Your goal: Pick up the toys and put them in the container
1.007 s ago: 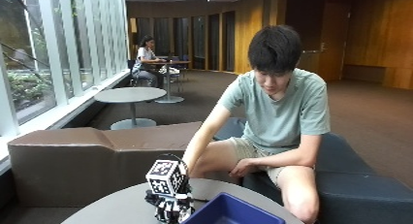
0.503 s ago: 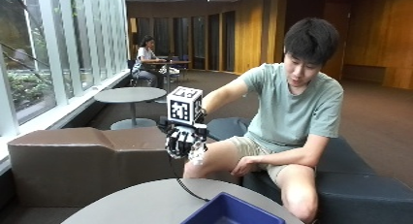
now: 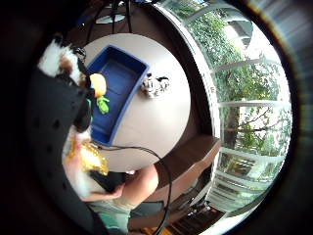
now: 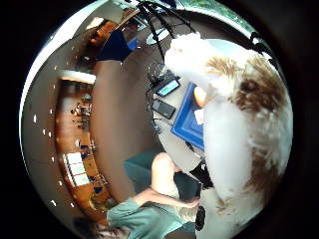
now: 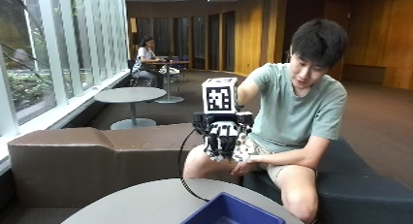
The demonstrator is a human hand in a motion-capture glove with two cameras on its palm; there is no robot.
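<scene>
- While I watch from the outside view, the gloved right hand (image 5: pixel 222 139) is raised well above the round table (image 5: pixel 148 204), about level with the person's waist, its back toward the camera and its fingers pointing down
- Its fingers are curled round a white and brown plush toy (image 5: pixel 242 149), and only a sliver of the fur shows past the right edge of the hand from outside
- In the thumb side palm view I see that toy (image 4: pixel 234 124) filling much of the picture, white fur with brown patches, close against the palm
- The little finger side view shows more of what I take to be the same toy (image 3: pixel 58 61) at the edge of the glove, with a gold, shiny part (image 3: pixel 90 157) and a green bit (image 3: pixel 103 104) that I cannot make out
- The blue container (image 5: pixel 232 213) sits on the near right part of the table, below the hand and apart from it; from above, what shows of its inside (image 3: pixel 115 90) is bare blue
- A small black and white toy (image 3: pixel 154 85) lies on the tabletop just beside the container's rim, outside it
- The person's bare hand (image 5: pixel 242 167) rests on their thigh, near the brown bench (image 5: pixel 90 158)
</scene>
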